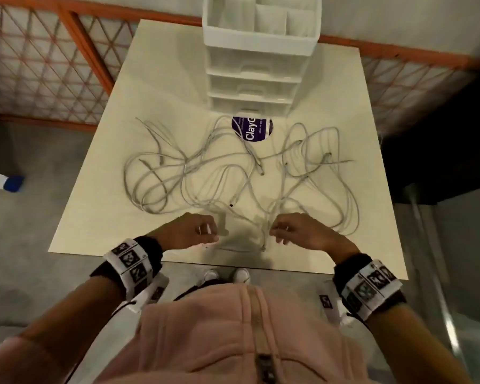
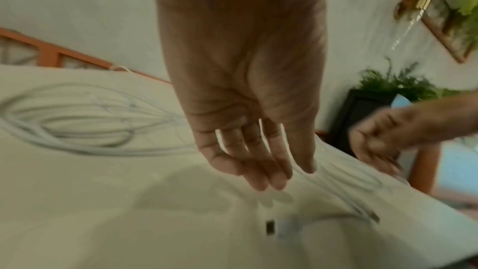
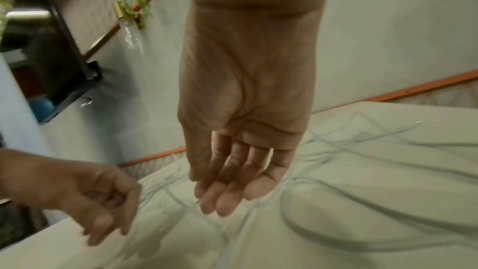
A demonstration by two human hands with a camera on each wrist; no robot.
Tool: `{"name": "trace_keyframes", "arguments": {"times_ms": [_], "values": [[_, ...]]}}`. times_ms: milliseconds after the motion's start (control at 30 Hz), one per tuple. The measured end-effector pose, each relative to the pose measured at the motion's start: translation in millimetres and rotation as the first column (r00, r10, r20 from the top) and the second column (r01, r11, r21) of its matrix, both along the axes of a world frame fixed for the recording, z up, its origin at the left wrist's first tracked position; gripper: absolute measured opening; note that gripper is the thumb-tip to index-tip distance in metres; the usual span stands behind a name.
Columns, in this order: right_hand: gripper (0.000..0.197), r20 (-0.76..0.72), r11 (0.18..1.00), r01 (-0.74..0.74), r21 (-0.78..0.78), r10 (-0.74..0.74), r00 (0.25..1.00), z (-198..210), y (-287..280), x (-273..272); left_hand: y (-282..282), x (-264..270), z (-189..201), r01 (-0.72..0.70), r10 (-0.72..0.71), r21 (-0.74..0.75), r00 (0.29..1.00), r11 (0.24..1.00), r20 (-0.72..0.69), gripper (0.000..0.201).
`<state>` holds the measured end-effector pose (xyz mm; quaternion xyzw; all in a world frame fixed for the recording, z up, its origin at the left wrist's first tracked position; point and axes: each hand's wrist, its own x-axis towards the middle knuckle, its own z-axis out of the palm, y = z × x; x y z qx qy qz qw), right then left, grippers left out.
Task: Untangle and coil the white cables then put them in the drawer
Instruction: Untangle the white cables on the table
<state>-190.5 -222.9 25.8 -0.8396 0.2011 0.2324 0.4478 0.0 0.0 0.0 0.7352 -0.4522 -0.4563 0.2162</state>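
A: From the head camera, what lies on the pale square tabletop?

B: A tangle of thin white cables sprawls across its middle, from left to right. At the far edge stands a white plastic drawer tower with its drawers pushed in, and a round purple sticker sits just in front of it, partly under a cable.

A: And the hands?

B: Both hover over the near edge, well apart. The left hand has its fingers loosely bent inward; the right hand likewise. From this view I cannot tell whether either touches a strand. Each wrist wears a band with black-and-white markers.

A: Does the left wrist camera settle it?

B: Mostly. The left hand hangs with fingers nearly straight and close together, holding nothing. Blurred cable loops lie to the left on the table, and a connector end lies below the fingertips. The right hand shows at the right, blurred.

A: The right wrist camera?

B: The right hand also hangs relaxed, fingers straight and together above the cables, gripping none. The left hand appears at the left, fingers loosely curled, empty as far as I can see.
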Motion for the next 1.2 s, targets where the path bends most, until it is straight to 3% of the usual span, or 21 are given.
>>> {"name": "trace_keyframes", "arguments": {"times_ms": [100, 233, 333, 400, 467, 567, 667, 767, 833, 900, 967, 1033, 1133, 1200], "values": [[0.013, 0.090, 0.998, -0.062, -0.012, 0.063, 0.994, -3, 9, 29, -25, -12, -5, 0.126, -0.126, 0.005, 0.989, 0.992, 0.080, 0.023], [0.017, 0.007, 0.981, -0.183, -0.067, 0.184, 0.983, -13, 17, 54, -47, -19, -11, 0.242, -0.262, 0.149, 0.956, 0.959, 0.134, 0.039], [0.012, -0.055, 0.948, -0.285, -0.144, 0.280, 0.958, -22, 23, 65, -55, -20, -9, 0.327, -0.360, 0.194, 0.917, 0.925, 0.171, 0.026], [0.018, -0.045, 0.941, -0.311, -0.129, 0.308, 0.950, -21, 27, 69, -58, -16, -4, 0.343, -0.360, 0.124, 0.916, 0.931, 0.175, 0.018], [0.020, -0.024, 0.965, -0.263, -0.004, 0.262, 0.965, -15, 28, 69, -61, -4, 7, 0.265, -0.259, -0.020, 0.953, 0.964, 0.157, 0.013], [0.018, -0.009, 0.960, -0.131, 0.249, 0.137, 0.991, -6, 23, 67, -71, 16, 35, 0.020, 0.003, -0.259, 0.996, 0.966, 0.089, 0.011], [0.017, 0.097, 0.979, -0.024, 0.203, 0.004, 0.995, 3, 10, 75, -81, 29, 71, -0.188, 0.221, -0.444, 0.975, 0.876, 0.022, 0.006], [0.014, 0.207, 0.996, 0.024, 0.081, -0.040, 0.977, 15, -11, 81, -86, 37, 103, -0.415, 0.373, -0.547, 0.908, 0.728, -0.192, 0.008], [0.013, 0.282, 0.998, 0.040, 0.044, -0.051, 0.958, 20, -27, 81, -87, 45, 119, -0.508, 0.381, -0.593, 0.861, 0.625, -0.337, 0.012], [0.015, 0.293, 0.998, 0.064, 0.019, -0.067, 0.954, 19, -40, 79, -86, 50, 129, -0.556, 0.317, -0.609, 0.828, 0.566, -0.462, 0.022], [0.021, 0.279, 0.997, 0.075, -0.001, -0.072, 0.958, 16, -48, 79, -86, 51, 131, -0.636, 0.259, -0.558, 0.750, 0.532, -0.609, 0.022], [0.023, 0.278, 0.996, 0.086, -0.016, -0.078, 0.957, 11, -55, 81, -89, 49, 128, -0.692, 0.198, -0.496, 0.666, 0.525, -0.719, 0.008], [0.023, 0.307, 0.987, 0.160, 0.013, -0.156, 0.939, 14, -63, 83, -95, 46, 119, -0.723, 0.162, -0.416, 0.582, 0.551, -0.797, 0.019], [0.020, 0.379, 0.961, 0.262, 0.092, -0.277, 0.883, 24, -69, 85, -97, 44, 117, -0.715, 0.181, -0.386, 0.577, 0.583, -0.797, 0.028]]}}
